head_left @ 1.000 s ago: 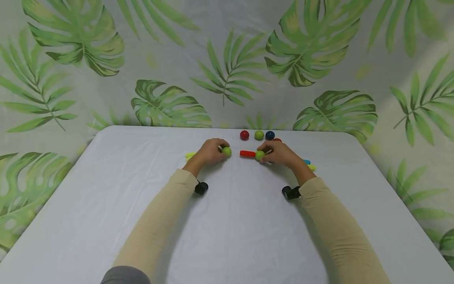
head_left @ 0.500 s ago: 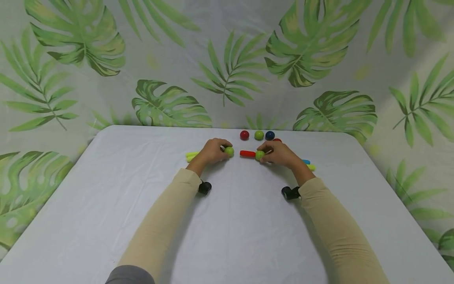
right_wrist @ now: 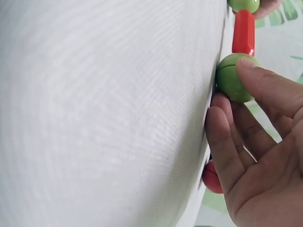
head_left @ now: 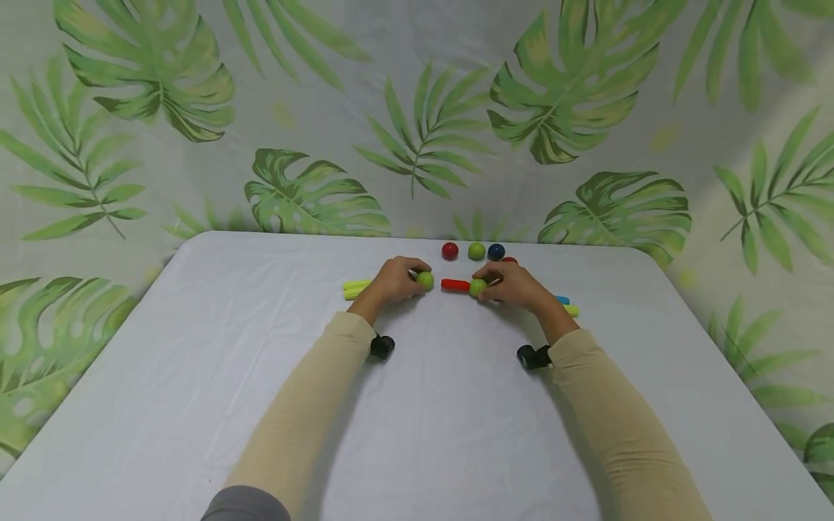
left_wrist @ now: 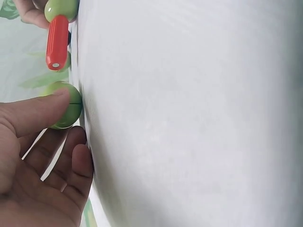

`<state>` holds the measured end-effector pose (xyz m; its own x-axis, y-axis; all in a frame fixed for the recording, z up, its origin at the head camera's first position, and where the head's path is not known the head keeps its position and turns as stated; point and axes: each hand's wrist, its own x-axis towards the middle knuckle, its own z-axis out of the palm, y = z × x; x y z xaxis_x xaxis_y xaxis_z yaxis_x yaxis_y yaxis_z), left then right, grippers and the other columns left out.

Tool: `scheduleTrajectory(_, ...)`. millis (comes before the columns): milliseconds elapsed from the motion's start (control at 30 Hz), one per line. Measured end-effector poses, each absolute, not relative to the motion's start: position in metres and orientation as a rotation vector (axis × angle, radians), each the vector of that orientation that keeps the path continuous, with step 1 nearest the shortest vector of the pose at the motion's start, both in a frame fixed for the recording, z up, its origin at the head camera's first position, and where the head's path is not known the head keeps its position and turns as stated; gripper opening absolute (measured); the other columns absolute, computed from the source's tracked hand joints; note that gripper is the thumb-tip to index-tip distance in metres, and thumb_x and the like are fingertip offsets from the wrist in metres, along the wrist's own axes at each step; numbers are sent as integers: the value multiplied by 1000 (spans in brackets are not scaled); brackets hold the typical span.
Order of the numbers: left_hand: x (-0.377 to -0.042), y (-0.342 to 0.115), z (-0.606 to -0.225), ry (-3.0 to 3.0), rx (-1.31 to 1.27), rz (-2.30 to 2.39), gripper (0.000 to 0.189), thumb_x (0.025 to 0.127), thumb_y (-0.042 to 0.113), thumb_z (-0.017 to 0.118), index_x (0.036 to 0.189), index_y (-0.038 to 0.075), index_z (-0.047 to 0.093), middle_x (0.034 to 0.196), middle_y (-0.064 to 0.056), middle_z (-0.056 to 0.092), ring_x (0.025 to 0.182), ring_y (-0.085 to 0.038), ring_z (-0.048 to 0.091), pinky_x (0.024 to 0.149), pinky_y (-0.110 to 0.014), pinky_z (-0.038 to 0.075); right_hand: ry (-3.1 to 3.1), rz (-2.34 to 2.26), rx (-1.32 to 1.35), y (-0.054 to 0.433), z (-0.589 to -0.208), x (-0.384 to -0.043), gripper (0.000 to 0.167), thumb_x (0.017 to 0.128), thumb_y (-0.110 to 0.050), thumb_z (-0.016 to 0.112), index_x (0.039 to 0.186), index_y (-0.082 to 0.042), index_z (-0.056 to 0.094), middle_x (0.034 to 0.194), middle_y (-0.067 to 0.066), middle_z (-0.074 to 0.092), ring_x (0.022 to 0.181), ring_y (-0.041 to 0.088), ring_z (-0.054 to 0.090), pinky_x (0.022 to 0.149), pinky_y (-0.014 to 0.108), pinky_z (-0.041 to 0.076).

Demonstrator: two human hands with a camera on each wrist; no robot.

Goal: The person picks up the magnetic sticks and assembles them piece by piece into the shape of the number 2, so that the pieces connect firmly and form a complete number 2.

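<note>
My left hand (head_left: 394, 281) pinches a green ball (head_left: 426, 281) between thumb and fingers, low over the white table. In the left wrist view the thumb presses on this ball (left_wrist: 71, 113), which has a dark seam. Across a small gap, a red ribbed rod (head_left: 455, 285) points toward it, a round metal dot on its near end. The rod's other end meets a second green ball (head_left: 478, 288), pinched by my right hand (head_left: 515, 284). In the right wrist view, thumb and fingers hold this second ball (right_wrist: 233, 78) close to the cloth.
Behind the hands lie a red ball (head_left: 449, 250), a green ball (head_left: 476, 251), a dark blue ball (head_left: 496, 252) and another red ball (head_left: 510, 260), partly hidden. Yellow rods (head_left: 355, 289) lie left of the left hand. Past the right wrist, a blue rod (head_left: 562, 299) and a yellow rod (head_left: 572, 310) show.
My left hand has moved slightly right with its green ball, narrowing the gap to the red rod. The right hand, its ball and the rod stay nearly still.
</note>
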<state>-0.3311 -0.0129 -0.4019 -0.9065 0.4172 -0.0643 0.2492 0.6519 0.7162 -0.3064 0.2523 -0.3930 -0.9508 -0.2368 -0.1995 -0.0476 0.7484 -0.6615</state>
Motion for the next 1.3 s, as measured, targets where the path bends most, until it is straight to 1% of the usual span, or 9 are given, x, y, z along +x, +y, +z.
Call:
scheduleTrajectory(100,-331,-12,-403,2640,526,1112,44,86,8,72,129,14,65,128,-12,65,111,-25,65,81,-28,55,2673,-1012,-215,252,-394,-306,41,90,-16,72,130,-13,62,130,13,62,118,29,56,96,38,53)
scheduleTrajectory(233,-331,-11,-403,2631,520,1125,44,86,9,73,129,14,66,128,-12,64,110,-25,64,79,-27,55,2673,-1013,-200,251,-394,-306,41,90,-16,71,130,-14,62,130,12,61,118,28,56,97,39,52)
scheduleTrajectory(467,-329,-11,-402,2631,506,1136,45,85,10,73,129,14,65,131,-12,64,112,-26,64,80,-28,55,2681,-1004,-229,251,-393,-306,42,90,-16,71,131,-13,62,131,13,62,118,29,56,98,40,52)
scheduleTrajectory(800,-329,-6,-403,2637,528,1126,45,85,12,74,129,15,65,129,-12,64,112,-26,64,87,-32,54,2677,-1008,-234,253,-392,-305,43,91,-16,71,132,-11,61,130,14,61,117,29,56,94,36,53)
scheduleTrajectory(1100,-330,-3,-405,2637,529,1125,45,85,14,74,129,15,65,128,-10,65,109,-25,63,84,-31,54,2683,-990,-217,252,-393,-306,41,91,-17,70,131,-14,61,130,12,61,117,29,56,95,38,53)
scheduleTrajectory(1300,-330,-2,-405,2627,539,1120,45,85,15,74,129,14,65,127,-10,65,109,-25,64,83,-29,54,2683,-981,-231,251,-391,-304,41,92,-16,68,132,-13,60,131,13,60,117,30,56,95,38,53)
